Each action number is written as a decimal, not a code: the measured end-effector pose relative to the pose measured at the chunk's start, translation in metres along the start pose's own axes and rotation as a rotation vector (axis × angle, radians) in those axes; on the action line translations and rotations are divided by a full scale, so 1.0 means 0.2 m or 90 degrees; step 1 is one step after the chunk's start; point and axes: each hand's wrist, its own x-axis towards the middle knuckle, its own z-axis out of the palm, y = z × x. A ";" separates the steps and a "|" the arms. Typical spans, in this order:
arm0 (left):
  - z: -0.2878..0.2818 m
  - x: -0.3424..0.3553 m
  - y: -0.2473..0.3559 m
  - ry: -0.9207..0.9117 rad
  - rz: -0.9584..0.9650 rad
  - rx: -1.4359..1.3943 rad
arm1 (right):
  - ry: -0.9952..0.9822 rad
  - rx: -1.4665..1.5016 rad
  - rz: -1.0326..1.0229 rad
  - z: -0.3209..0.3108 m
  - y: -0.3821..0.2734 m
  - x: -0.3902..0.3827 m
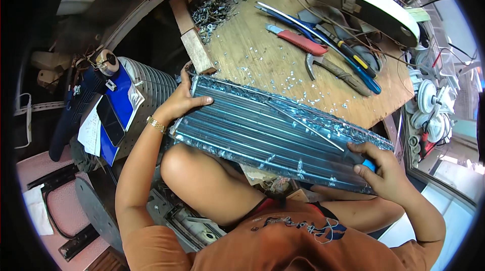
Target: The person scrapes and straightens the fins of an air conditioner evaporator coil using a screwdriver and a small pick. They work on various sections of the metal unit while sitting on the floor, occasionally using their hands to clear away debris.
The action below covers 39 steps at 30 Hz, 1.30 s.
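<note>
A long finned metal heat-exchanger panel [247,132] lies tilted across my lap, its far long edge against the wooden tabletop. Its fins are bent and ragged along the edges. My left hand [183,100] grips its left end, thumb on top and fingers behind. In my right hand [382,170] is a screwdriver [309,127] with a blue and dark handle. The screwdriver's thin shaft slants over the panel's upper face toward the far edge. Whether the tip presses into the fins is too fine to tell.
Metal scraps litter the wooden tabletop [242,51]. On it lie a red utility knife [303,41], a hammer [346,76], a yellow-black screwdriver [353,56] and a pile of screws [212,15]. A phone [111,119] rests at left; white plastic parts [429,99] hang right.
</note>
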 end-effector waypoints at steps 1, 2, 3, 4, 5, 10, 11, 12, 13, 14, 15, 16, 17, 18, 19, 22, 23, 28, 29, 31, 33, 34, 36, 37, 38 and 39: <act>-0.01 0.00 0.00 0.009 0.002 -0.002 | 0.000 0.013 0.003 -0.04 -0.02 -0.03; -0.02 -0.01 -0.01 0.019 0.002 -0.004 | -0.002 0.026 0.007 -0.06 -0.03 -0.05; -0.02 0.00 0.00 0.007 -0.007 -0.032 | 0.033 0.029 -0.019 -0.05 0.03 -0.10; -0.02 0.00 -0.01 0.004 -0.007 -0.030 | 0.035 0.031 -0.017 -0.06 0.06 -0.14; -0.02 0.00 -0.01 -0.002 -0.002 -0.052 | 0.035 0.017 -0.031 -0.06 0.09 -0.17; 0.00 -0.02 0.01 0.003 -0.012 -0.018 | -0.037 0.040 0.086 -0.08 0.04 -0.15; 0.01 -0.03 0.02 -0.003 -0.038 -0.034 | -0.036 0.014 0.077 -0.07 0.04 -0.14; 0.01 -0.04 0.03 -0.007 -0.068 -0.046 | -0.037 -0.007 0.065 -0.06 0.05 -0.12; 0.02 -0.05 0.04 -0.004 -0.022 -0.045 | -0.041 -0.004 0.066 -0.06 0.05 -0.09; 0.03 -0.03 0.05 -0.006 -0.027 -0.045 | -0.059 0.006 0.082 -0.05 0.05 -0.07; 0.05 -0.03 0.07 -0.009 -0.024 -0.027 | -0.077 0.012 0.098 -0.06 0.03 -0.07; 0.05 -0.03 0.08 -0.013 -0.019 -0.010 | -0.080 0.011 0.101 -0.06 0.01 -0.07; 0.05 -0.01 0.08 -0.005 -0.059 0.034 | -0.081 -0.012 0.105 -0.04 -0.03 -0.07; 0.05 -0.02 0.07 -0.002 -0.060 0.035 | -0.081 -0.035 0.104 -0.03 -0.07 -0.07; 0.04 -0.02 0.04 -0.006 -0.036 -0.021 | -0.076 -0.014 0.134 -0.02 -0.12 -0.06; 0.00 -0.01 -0.04 -0.002 -0.010 -0.056 | 0.013 -0.033 -0.012 -0.02 0.04 -0.06; -0.02 -0.01 -0.05 0.000 0.009 -0.055 | -0.013 -0.013 0.041 -0.07 0.01 -0.06; -0.02 0.02 0.01 -0.018 -0.048 -0.087 | 0.016 -0.020 0.015 -0.06 0.10 -0.18; -0.01 0.01 0.01 -0.022 0.026 -0.118 | 0.006 0.004 0.012 -0.04 0.11 -0.18; -0.01 0.00 -0.02 -0.014 0.037 -0.088 | -0.005 0.024 0.007 -0.02 0.12 -0.16; 0.00 0.00 -0.02 -0.003 0.003 -0.072 | -0.001 0.022 -0.001 0.00 0.14 -0.13; 0.01 -0.02 -0.01 -0.003 -0.005 -0.076 | -0.009 0.023 0.001 0.00 0.14 -0.10; 0.03 -0.02 -0.01 0.001 -0.008 -0.071 | -0.045 -0.003 0.068 -0.01 0.12 -0.07; 0.03 -0.02 -0.01 -0.002 -0.012 -0.079 | -0.050 -0.006 0.074 0.01 0.15 -0.05; 0.05 -0.01 -0.01 0.001 -0.021 -0.054 | -0.023 -0.021 0.011 0.05 0.19 -0.04; 0.04 -0.01 0.00 0.009 -0.028 -0.023 | 0.005 -0.036 -0.061 0.06 0.20 -0.01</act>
